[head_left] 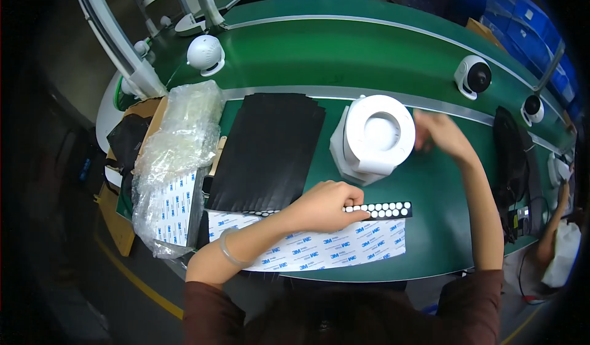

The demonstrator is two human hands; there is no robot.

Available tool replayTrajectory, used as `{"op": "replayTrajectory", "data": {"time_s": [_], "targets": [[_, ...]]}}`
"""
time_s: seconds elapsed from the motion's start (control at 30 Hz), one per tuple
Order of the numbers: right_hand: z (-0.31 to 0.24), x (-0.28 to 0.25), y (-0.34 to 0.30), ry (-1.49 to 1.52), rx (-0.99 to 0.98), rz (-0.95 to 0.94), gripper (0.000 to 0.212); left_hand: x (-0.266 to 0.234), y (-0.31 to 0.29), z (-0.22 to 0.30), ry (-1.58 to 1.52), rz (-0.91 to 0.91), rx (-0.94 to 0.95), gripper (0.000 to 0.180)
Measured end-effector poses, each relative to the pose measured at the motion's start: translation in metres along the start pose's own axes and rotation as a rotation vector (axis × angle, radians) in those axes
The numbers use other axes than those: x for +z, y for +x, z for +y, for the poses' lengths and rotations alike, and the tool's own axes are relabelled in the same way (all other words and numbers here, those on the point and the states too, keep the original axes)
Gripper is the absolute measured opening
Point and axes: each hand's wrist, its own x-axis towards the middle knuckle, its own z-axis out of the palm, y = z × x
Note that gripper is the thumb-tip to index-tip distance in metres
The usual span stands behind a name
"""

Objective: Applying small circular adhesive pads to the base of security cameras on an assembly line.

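My left hand (326, 207) is closed at the near side of the bench, its fingertips pinching a black strip of small white round pads (388, 210). Under that strip lies a white backing sheet with blue print (344, 250). Beyond it stands a white round plastic housing (402, 133), its ring-shaped face with a round recess turned up. My right hand (441, 133) is by the right side of this housing, its fingers smeared by motion. Whether it touches the housing or holds anything, I cannot make out. A stack of black sheets (267, 151) lies left of the housing.
Clear plastic wrap (181, 130) covers a pile at the left, beside a cardboard box (117, 222). White cameras (206, 55), (473, 76) stand on the green conveyor (338, 50) beyond the bench. A black bag-like thing (511, 154) lies at the right, near another person's arm (550, 222).
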Motion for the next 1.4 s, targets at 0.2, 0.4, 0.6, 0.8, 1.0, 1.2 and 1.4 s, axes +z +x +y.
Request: {"op": "replayTrajectory", "data": {"time_s": [0.2,0.4,0.6,0.8,1.0,1.2,1.4], "targets": [[0.004,0.042,-0.1,0.025,-0.224,-0.319,0.021,0.02,0.001,0.028,0.218,0.248,0.235,0.023],[0.056,-0.031,-0.137,-0.033,0.058,-0.088,0.018,-0.006,-0.009,0.042,0.685,-0.167,0.028,0.028],[0.03,0.01,-0.14,-0.592,-0.461,0.144,0.051,0.026,-0.005,0.009,0.723,0.329,0.315,0.025],[0.048,0.072,-0.122,-0.834,-0.879,0.467,0.028,0.035,-0.008,-0.001,0.885,0.553,0.52,0.037],[0.039,0.074,-0.132,-0.744,-0.775,0.348,0.025,0.02,-0.019,-0.009,0.552,0.425,0.232,0.03],[0.014,0.068,-0.121,-0.49,-0.464,0.217,0.027,0.01,-0.015,-0.009,0.232,0.318,0.259,0.015],[-0.003,0.081,-0.106,-0.3,-0.501,0.075,0.027,0.009,-0.025,0.013,0.281,0.332,0.268,0.019]]}}
